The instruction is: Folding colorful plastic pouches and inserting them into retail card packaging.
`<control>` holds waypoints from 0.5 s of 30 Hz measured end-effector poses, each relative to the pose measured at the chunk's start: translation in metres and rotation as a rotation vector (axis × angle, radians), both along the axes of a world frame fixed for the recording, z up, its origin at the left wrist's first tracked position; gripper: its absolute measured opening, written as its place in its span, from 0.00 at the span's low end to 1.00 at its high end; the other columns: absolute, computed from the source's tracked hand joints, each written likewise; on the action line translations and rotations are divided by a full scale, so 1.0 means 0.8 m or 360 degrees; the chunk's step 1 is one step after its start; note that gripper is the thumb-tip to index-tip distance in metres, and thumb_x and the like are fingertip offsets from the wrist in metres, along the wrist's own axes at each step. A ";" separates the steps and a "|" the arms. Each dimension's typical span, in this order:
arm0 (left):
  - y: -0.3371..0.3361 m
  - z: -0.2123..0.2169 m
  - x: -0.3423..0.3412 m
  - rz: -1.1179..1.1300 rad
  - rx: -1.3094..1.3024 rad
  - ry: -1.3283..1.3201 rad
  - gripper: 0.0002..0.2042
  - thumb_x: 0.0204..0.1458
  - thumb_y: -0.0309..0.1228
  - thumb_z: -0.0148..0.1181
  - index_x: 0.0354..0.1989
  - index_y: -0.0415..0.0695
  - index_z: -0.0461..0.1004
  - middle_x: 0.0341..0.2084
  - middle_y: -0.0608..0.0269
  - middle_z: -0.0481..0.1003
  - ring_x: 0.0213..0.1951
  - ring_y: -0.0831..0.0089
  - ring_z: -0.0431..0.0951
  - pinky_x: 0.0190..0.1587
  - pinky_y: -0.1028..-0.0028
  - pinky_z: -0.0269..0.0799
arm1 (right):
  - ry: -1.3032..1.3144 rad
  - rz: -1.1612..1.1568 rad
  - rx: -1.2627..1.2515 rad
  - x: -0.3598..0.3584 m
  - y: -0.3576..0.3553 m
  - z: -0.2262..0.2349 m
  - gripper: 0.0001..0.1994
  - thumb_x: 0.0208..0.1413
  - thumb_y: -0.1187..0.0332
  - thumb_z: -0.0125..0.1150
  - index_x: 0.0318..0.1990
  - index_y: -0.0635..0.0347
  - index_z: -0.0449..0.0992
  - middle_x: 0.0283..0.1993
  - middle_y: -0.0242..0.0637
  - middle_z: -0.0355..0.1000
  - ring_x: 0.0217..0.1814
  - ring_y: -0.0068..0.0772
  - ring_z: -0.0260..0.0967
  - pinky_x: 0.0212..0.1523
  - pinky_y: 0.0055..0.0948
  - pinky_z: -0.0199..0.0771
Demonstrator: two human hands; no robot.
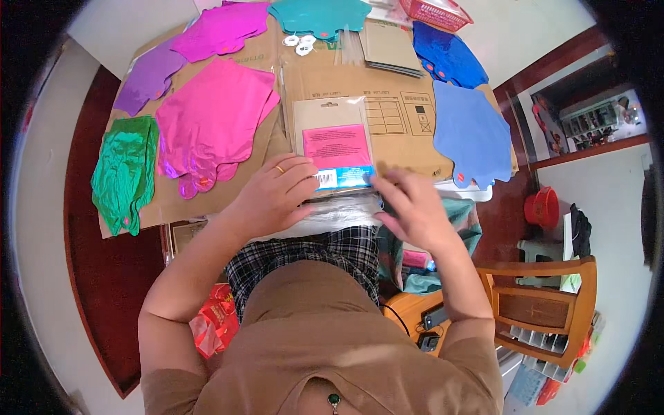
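Note:
A flat clear-plastic package [335,143] lies on the cardboard in front of me, with a card inside, a pink printed label and a blue strip with a barcode. My left hand [280,190] is at its lower left, fingers bent over the edge and thumb lower down, gripping it. At the lower right corner is my right hand [411,204]; its fingertips touch or nearly touch the package, thumb apart from them, slightly blurred. Below the package, crumpled clear plastic [332,214] spreads over the table's near edge above my lap.
Flat foil balloons in stacks surround the cardboard [401,152]: green [124,173], pink [214,124], purple [149,76], magenta [221,28], teal [319,17], dark blue [449,55], light blue [470,131]. White ribbon rolls [303,45], stacked cards [391,45] and a red basket [436,14] are behind. A wooden chair [539,308] stands right.

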State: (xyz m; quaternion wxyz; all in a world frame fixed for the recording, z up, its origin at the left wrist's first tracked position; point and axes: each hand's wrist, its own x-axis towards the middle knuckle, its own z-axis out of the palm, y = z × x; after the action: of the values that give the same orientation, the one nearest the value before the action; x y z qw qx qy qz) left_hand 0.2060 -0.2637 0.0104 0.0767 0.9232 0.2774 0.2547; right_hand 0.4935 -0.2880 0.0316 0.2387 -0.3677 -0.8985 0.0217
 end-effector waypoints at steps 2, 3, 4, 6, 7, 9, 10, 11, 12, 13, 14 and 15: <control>0.001 -0.003 0.004 0.0014 0.0036 -0.0051 0.19 0.35 0.30 0.70 0.36 0.43 0.70 0.44 0.58 0.72 0.51 0.60 0.72 0.56 0.59 0.67 | 0.0034 0.0027 0.0071 0.000 0.010 -0.025 0.18 0.43 0.69 0.67 0.45 0.57 0.74 0.40 0.38 0.68 0.41 0.43 0.67 0.41 0.38 0.67; 0.001 -0.006 0.003 0.0019 0.0030 -0.0092 0.17 0.37 0.29 0.70 0.35 0.42 0.70 0.42 0.59 0.73 0.50 0.60 0.73 0.56 0.59 0.67 | 0.0048 0.0053 0.0100 -0.004 0.016 -0.031 0.18 0.43 0.69 0.67 0.45 0.57 0.74 0.39 0.37 0.68 0.40 0.42 0.67 0.40 0.37 0.67; 0.001 -0.008 0.003 0.0024 0.0023 -0.0133 0.15 0.38 0.28 0.69 0.33 0.42 0.71 0.41 0.59 0.74 0.49 0.61 0.74 0.57 0.59 0.67 | 0.0200 0.0027 0.0100 -0.007 0.019 -0.031 0.13 0.45 0.70 0.66 0.41 0.56 0.76 0.36 0.37 0.69 0.37 0.42 0.68 0.38 0.37 0.68; 0.000 -0.010 0.002 0.0050 -0.0010 -0.0214 0.11 0.40 0.27 0.68 0.31 0.42 0.71 0.39 0.60 0.75 0.48 0.62 0.75 0.57 0.58 0.67 | 0.0284 -0.0101 -0.0046 -0.009 0.021 -0.036 0.09 0.46 0.71 0.67 0.35 0.59 0.77 0.32 0.36 0.70 0.32 0.37 0.69 0.33 0.33 0.69; -0.001 -0.011 0.002 0.0071 -0.0037 -0.0253 0.10 0.41 0.26 0.67 0.30 0.42 0.71 0.38 0.60 0.76 0.47 0.62 0.76 0.57 0.58 0.66 | 0.0325 -0.0168 -0.0120 -0.011 0.022 -0.036 0.07 0.46 0.71 0.67 0.33 0.61 0.77 0.30 0.36 0.71 0.30 0.34 0.70 0.31 0.31 0.69; -0.001 -0.014 0.002 0.0109 -0.0109 -0.0323 0.08 0.43 0.24 0.65 0.29 0.43 0.71 0.37 0.60 0.77 0.47 0.63 0.77 0.58 0.57 0.66 | 0.0466 -0.0392 -0.0556 -0.018 0.022 -0.027 0.06 0.48 0.70 0.67 0.30 0.63 0.77 0.25 0.35 0.70 0.25 0.27 0.68 0.26 0.27 0.67; -0.001 -0.016 0.001 0.0131 -0.0153 -0.0357 0.07 0.43 0.24 0.65 0.28 0.43 0.71 0.37 0.60 0.77 0.47 0.62 0.77 0.58 0.57 0.66 | 0.0531 -0.0504 -0.0773 -0.022 0.023 -0.017 0.07 0.49 0.70 0.67 0.28 0.64 0.77 0.23 0.34 0.70 0.23 0.23 0.68 0.24 0.25 0.66; -0.001 -0.017 0.001 0.0152 -0.0197 -0.0390 0.07 0.44 0.23 0.64 0.28 0.43 0.71 0.37 0.60 0.77 0.47 0.62 0.77 0.59 0.57 0.65 | 0.0501 -0.0562 -0.0944 -0.026 0.027 -0.006 0.08 0.50 0.69 0.66 0.28 0.65 0.76 0.22 0.33 0.70 0.23 0.21 0.67 0.23 0.24 0.65; -0.001 -0.016 0.000 0.0169 -0.0232 -0.0394 0.07 0.44 0.23 0.64 0.28 0.44 0.71 0.37 0.60 0.77 0.47 0.63 0.77 0.59 0.56 0.65 | 0.0475 -0.0622 -0.1112 -0.030 0.033 0.006 0.09 0.50 0.68 0.66 0.28 0.65 0.76 0.21 0.32 0.70 0.22 0.19 0.66 0.23 0.23 0.65; -0.001 -0.014 0.000 0.0185 -0.0266 -0.0398 0.07 0.44 0.23 0.64 0.28 0.44 0.70 0.37 0.61 0.77 0.47 0.63 0.77 0.59 0.56 0.65 | 0.0447 -0.0682 -0.1279 -0.032 0.037 0.013 0.10 0.51 0.67 0.66 0.27 0.66 0.76 0.20 0.32 0.71 0.21 0.17 0.65 0.22 0.22 0.64; -0.001 -0.013 0.000 0.0203 -0.0300 -0.0401 0.07 0.44 0.24 0.63 0.28 0.44 0.70 0.37 0.61 0.77 0.47 0.63 0.77 0.59 0.56 0.65 | 0.0429 -0.0689 -0.1292 -0.031 0.038 0.014 0.11 0.49 0.66 0.66 0.27 0.66 0.77 0.20 0.35 0.72 0.21 0.22 0.68 0.24 0.25 0.67; -0.001 -0.011 0.001 0.0206 -0.0322 -0.0388 0.07 0.44 0.24 0.64 0.28 0.45 0.70 0.37 0.61 0.77 0.47 0.63 0.77 0.59 0.56 0.64 | 0.0408 -0.0695 -0.1302 -0.029 0.041 0.015 0.11 0.48 0.65 0.66 0.26 0.66 0.77 0.20 0.38 0.73 0.21 0.26 0.70 0.26 0.28 0.69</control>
State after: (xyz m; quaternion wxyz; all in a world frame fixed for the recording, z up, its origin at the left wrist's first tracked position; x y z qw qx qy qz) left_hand 0.2064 -0.2644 0.0018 0.1859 0.8532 0.3492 0.3401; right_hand 0.4702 -0.2552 0.0439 0.1822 -0.6060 -0.6813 0.3678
